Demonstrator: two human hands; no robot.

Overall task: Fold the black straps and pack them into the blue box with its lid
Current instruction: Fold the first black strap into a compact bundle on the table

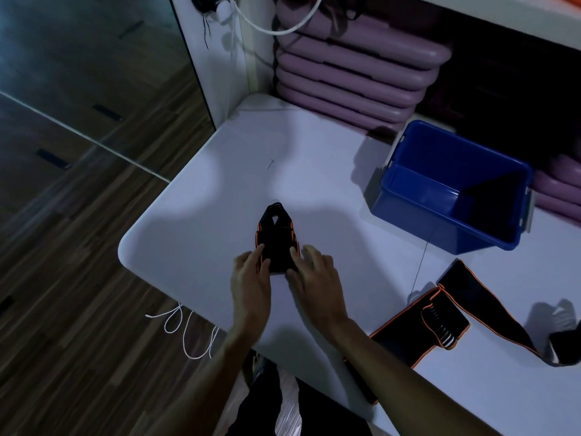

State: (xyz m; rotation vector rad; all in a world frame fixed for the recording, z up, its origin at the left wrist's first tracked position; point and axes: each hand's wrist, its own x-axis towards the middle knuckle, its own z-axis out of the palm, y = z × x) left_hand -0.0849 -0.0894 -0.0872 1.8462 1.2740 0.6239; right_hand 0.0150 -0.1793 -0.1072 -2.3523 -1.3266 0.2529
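A folded black strap with orange edging (276,234) lies on the white table (220,171) in front of me. My left hand (251,275) presses its near left edge and my right hand (314,272) presses its near right edge, fingers on the fabric. A second, longer black strap with orange trim (440,316) lies unfolded to the right, running off toward the table's right side. The blue box (452,190) stands open and looks empty at the back right. I see no lid.
Stacked purple step platforms (355,77) sit behind the table and to the right of the box. A white cord (185,325) hangs off the table's front left corner. Wooden floor (78,247) lies to the left. A dark object (566,344) rests at the right edge.
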